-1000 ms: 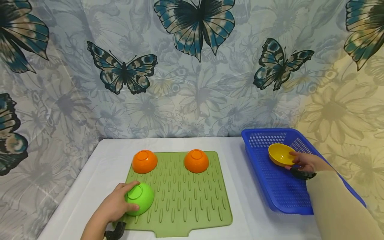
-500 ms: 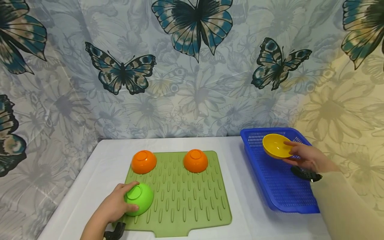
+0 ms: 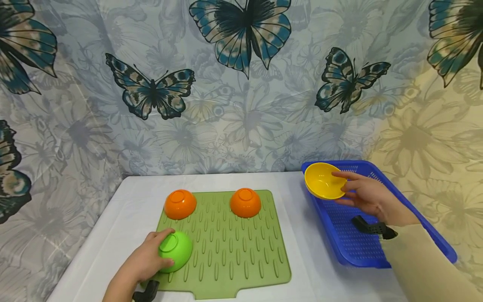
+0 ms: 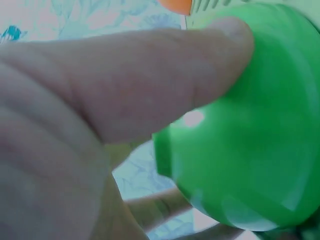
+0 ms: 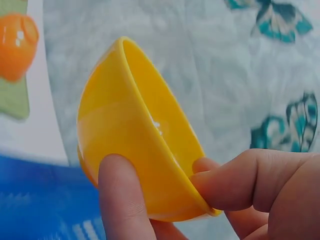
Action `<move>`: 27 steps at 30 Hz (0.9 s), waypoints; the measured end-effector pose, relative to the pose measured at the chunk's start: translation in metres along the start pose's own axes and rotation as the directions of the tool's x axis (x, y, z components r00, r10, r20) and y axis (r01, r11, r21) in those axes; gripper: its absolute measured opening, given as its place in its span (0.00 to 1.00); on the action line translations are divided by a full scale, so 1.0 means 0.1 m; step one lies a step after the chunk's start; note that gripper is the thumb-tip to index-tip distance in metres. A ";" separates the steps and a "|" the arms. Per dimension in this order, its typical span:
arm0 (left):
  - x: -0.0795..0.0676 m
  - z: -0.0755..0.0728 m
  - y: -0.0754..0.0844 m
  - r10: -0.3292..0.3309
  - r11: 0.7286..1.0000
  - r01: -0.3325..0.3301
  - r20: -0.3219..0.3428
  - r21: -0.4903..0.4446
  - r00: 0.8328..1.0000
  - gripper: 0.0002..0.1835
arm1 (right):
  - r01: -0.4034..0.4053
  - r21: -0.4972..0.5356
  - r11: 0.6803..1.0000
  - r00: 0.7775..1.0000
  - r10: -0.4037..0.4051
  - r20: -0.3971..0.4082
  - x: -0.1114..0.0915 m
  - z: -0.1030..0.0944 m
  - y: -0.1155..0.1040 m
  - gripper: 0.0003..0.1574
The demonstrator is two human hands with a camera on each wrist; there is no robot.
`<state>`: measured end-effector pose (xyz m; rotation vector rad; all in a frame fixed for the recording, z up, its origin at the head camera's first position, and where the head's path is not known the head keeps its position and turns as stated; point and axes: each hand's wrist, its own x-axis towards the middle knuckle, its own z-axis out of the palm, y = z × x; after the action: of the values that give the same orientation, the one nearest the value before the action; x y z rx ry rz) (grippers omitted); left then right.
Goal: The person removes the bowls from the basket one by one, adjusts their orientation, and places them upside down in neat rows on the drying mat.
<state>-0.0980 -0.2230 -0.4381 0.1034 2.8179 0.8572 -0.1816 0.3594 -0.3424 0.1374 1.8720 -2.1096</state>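
A yellow bowl (image 3: 321, 181) is held by its right rim in my right hand (image 3: 371, 197), tilted over the left far part of the blue basket (image 3: 332, 243). In the right wrist view, thumb and fingers pinch the wall of the yellow bowl (image 5: 112, 120), some inside and some outside. My left hand (image 3: 147, 258) grips an upside-down green bowl (image 3: 179, 249) at the near left corner of the green mat (image 3: 226, 260). Seen from the left wrist, the green bowl (image 4: 245, 135) has thumb and fingers spread around its sides.
Two orange bowls stand upside down along the mat's far edge, one orange bowl (image 3: 180, 204) at left and another orange bowl (image 3: 245, 203) farther right. A white cloth (image 3: 294, 226) covers the table. Behind it hangs a butterfly-print curtain (image 3: 249, 126).
My right hand has lifted the yellow bowl from inside the basket and carried it left toward the basket's left rim. My left hand stays on the green bowl.
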 end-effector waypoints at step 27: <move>0.21 0.52 1.50 0.460 -0.054 0.439 0.368 -0.897 0.808 0.37 | 0.115 -0.179 0.977 0.978 -0.080 0.195 -0.34 1.59 0.44 0.33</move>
<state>-0.1064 -0.0673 -0.4006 0.1252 0.8798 2.1954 -0.1144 0.2049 -0.3524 -0.1942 1.9873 -1.9153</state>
